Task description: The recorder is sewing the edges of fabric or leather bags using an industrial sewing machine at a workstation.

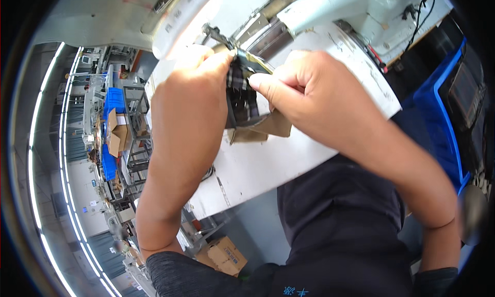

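Between my hands is a small sewn piece of dark plaid fabric (242, 98) with tan panels (270, 127) folded out at its lower end. My left hand (198, 78) is closed on its upper left edge, close to the metal parts of a sewing machine. Thumb and bent fingers of my right hand (299, 83) pinch the right edge of the same piece. A pale strip runs along the top edge between the two hands. My left fingertips are partly lost in glare.
The white sewing machine (330, 11) spans the far side of a white worktable (268, 160). A red-tipped tool (379, 62) lies at the table's right. Blue bins (448, 122) stand at the right, and a cardboard box (224, 256) sits on the floor. Racks with boxes line the left.
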The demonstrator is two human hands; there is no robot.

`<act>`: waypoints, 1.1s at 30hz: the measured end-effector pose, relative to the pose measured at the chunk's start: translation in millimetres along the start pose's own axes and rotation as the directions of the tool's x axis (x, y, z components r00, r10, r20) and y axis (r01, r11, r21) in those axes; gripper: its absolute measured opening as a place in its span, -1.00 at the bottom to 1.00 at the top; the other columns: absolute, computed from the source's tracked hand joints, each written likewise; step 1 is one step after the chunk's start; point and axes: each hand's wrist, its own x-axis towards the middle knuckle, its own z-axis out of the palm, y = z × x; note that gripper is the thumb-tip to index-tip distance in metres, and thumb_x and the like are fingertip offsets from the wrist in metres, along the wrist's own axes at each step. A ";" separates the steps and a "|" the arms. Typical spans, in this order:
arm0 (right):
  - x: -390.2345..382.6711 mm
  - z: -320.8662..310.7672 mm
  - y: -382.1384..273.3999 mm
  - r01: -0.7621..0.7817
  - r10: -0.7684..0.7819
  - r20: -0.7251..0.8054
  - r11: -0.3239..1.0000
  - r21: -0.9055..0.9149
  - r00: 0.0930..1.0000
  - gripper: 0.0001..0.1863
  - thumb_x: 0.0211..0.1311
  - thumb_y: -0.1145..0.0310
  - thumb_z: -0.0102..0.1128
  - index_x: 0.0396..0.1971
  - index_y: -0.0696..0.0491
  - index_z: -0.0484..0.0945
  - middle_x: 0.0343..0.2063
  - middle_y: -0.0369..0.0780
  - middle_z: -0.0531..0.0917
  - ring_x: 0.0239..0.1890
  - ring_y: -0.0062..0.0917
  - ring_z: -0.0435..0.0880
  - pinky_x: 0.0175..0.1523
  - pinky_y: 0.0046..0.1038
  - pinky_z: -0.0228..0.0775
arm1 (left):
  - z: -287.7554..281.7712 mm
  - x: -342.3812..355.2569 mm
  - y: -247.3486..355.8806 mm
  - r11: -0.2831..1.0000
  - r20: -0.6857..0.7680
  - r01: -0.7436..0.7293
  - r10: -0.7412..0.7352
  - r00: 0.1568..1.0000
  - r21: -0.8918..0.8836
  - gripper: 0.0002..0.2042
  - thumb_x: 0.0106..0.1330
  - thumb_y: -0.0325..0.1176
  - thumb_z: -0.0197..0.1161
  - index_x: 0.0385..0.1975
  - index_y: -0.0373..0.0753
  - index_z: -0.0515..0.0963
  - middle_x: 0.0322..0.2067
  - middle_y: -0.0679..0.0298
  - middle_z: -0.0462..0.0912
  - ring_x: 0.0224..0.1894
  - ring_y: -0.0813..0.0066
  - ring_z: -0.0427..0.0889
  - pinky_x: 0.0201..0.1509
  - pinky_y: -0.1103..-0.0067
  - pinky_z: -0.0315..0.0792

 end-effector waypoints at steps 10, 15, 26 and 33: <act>6.6 39.3 23.4 -0.032 0.063 -0.082 0.942 0.334 0.995 -0.87 0.41 0.44 0.10 -0.29 0.20 0.53 -0.46 0.04 0.63 -0.33 0.01 0.66 -0.21 -0.09 0.47 | -8.1 -1.1 12.7 0.996 0.026 0.080 -0.079 0.997 -0.044 -0.83 0.38 -0.56 0.27 -0.11 -0.40 0.72 -0.19 -0.04 0.75 -0.19 -0.01 0.75 -0.07 0.38 0.59; 8.0 58.0 34.3 -0.041 0.099 -0.054 0.766 0.642 0.994 -0.85 0.45 0.47 0.06 -0.21 0.22 0.58 -0.53 -0.02 0.60 -0.54 -0.31 0.54 -0.33 -0.31 0.39 | -8.4 5.3 12.4 0.976 0.110 0.156 -0.140 0.984 -0.150 -0.85 0.37 -0.60 0.27 -0.14 -0.44 0.71 -0.22 -0.02 0.74 -0.22 0.04 0.76 -0.12 0.43 0.59; 17.3 52.9 30.2 -0.022 0.097 -0.059 0.671 0.741 0.994 -0.84 0.44 0.46 0.06 -0.28 0.22 0.57 -0.60 -0.09 0.52 -0.57 -0.54 0.41 -0.40 -0.36 0.29 | 29.4 1.6 46.7 0.901 -0.215 0.377 -0.420 0.881 -0.214 -0.87 0.36 -0.57 0.33 -0.18 -0.44 0.74 -0.27 -0.02 0.80 -0.23 0.26 0.79 -0.06 0.49 0.58; 14.2 50.1 38.9 -0.053 0.084 -0.011 0.714 0.698 0.996 -0.84 0.42 0.44 0.07 -0.29 0.23 0.55 -0.62 -0.10 0.52 -0.60 -0.50 0.39 -0.42 -0.33 0.26 | 34.6 -1.1 36.3 0.784 -0.151 0.459 -0.559 0.816 -0.418 -0.86 0.35 -0.53 0.34 -0.18 -0.44 0.74 -0.28 -0.02 0.79 -0.24 0.22 0.80 -0.07 0.45 0.59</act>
